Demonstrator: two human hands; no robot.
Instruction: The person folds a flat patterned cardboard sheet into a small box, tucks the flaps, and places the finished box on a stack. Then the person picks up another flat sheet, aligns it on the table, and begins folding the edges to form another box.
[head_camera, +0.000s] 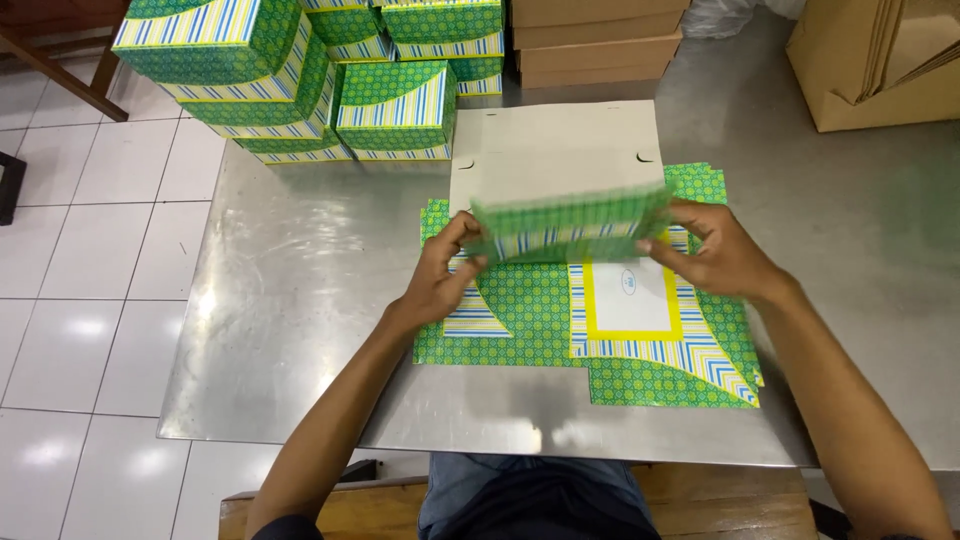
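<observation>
Green patterned carton flap (570, 222) pinched at both ends by hands (440, 275) (715, 250), bare steel table (300, 300) leftward.

A packing workshop: steel worktable (300, 330), stacked green patterned boxes (300, 70), flat cardboard cartons (595, 45), tiled floor (90, 250).

Between the left hand (440, 280) and the right hand (715, 250), the folded flap (570, 225) is showing green dotted print with blue, yellow and white stripes. Under the hands, the flat sheets (640, 370) are showing the same green pattern, and beyond them the panel (560, 150) is looking plain cream.
</observation>
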